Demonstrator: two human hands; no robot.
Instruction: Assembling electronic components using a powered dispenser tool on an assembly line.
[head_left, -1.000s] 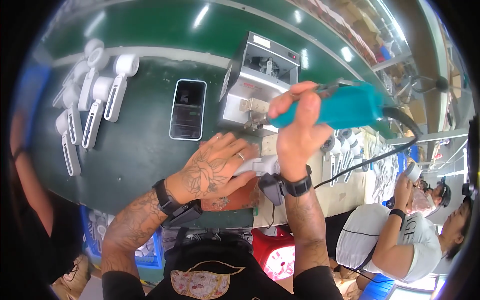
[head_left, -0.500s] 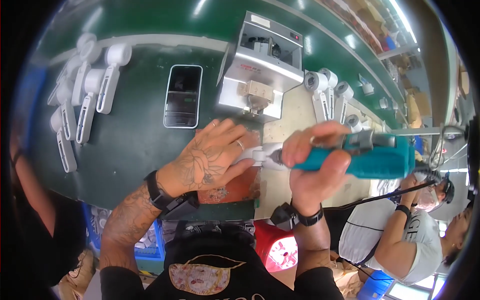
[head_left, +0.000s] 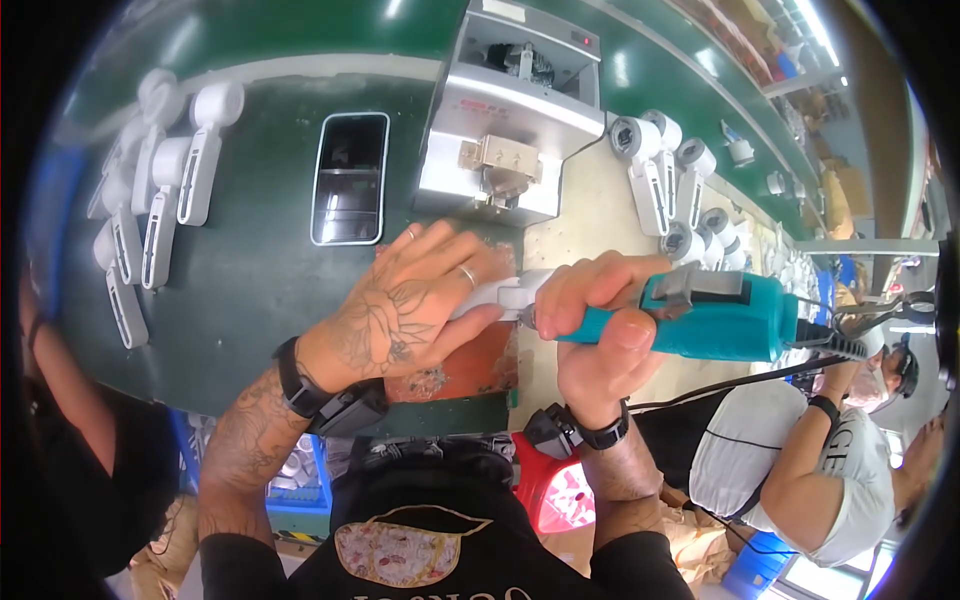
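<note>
Along the near edge of the green bench [head_left: 250,285], bare surface runs left from the red-brown pad [head_left: 470,375] to at least six white handheld fans [head_left: 202,160]; one smartphone [head_left: 350,180], one metal-cased machine [head_left: 490,110] beyond. Left hand [head_left: 400,300] grasps a white plastic piece [head_left: 515,295], poking out toward the right hand [head_left: 600,320], which clenches one teal electric screwdriver [head_left: 725,322], tip right at it.

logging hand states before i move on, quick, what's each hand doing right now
Left: closed on a white plastic part, held by the left hand.
Right: closed around a teal power tool, gripped by the right hand.
</note>
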